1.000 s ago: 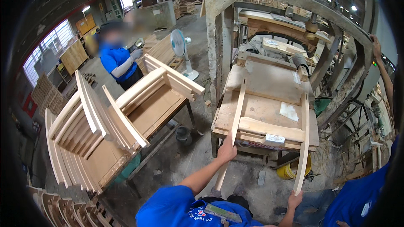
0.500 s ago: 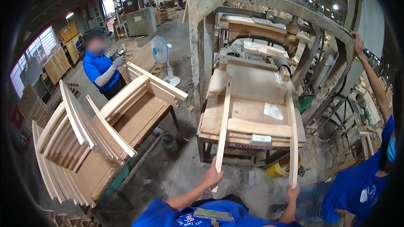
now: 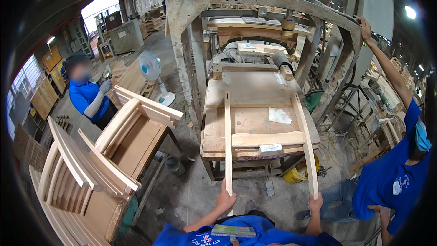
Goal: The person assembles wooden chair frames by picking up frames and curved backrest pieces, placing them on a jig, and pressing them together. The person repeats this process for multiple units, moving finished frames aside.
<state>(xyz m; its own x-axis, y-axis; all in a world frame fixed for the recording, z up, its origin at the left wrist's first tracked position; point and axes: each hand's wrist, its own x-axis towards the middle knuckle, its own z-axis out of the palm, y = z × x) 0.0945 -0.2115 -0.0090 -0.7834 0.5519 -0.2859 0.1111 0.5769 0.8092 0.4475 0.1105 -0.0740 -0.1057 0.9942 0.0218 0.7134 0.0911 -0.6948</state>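
A pale wooden frame (image 3: pixel 267 138) stretches ahead of both grips across a desk (image 3: pixel 215 132), its near ends overhanging. The left grip (image 3: pixel 225 199) pinches the end of its left rail (image 3: pixel 228 155); the right grip (image 3: pixel 315 204), that of the right rail (image 3: pixel 311 168). The bare wood looks stiff, moderately light and unlikely to slip, best held by both rails to spare the joints. A dark bucket (image 3: pixel 174 166) stands forward-left of the left grip, a yellow bucket (image 3: pixel 293 176) just beyond the right, contents indiscernible.

White lettering (image 3: pixel 210 241) on blue shirt (image 3: pixel 273 231); characters (image 3: pixel 256 158) under tabletop (image 3: pixel 215 142).
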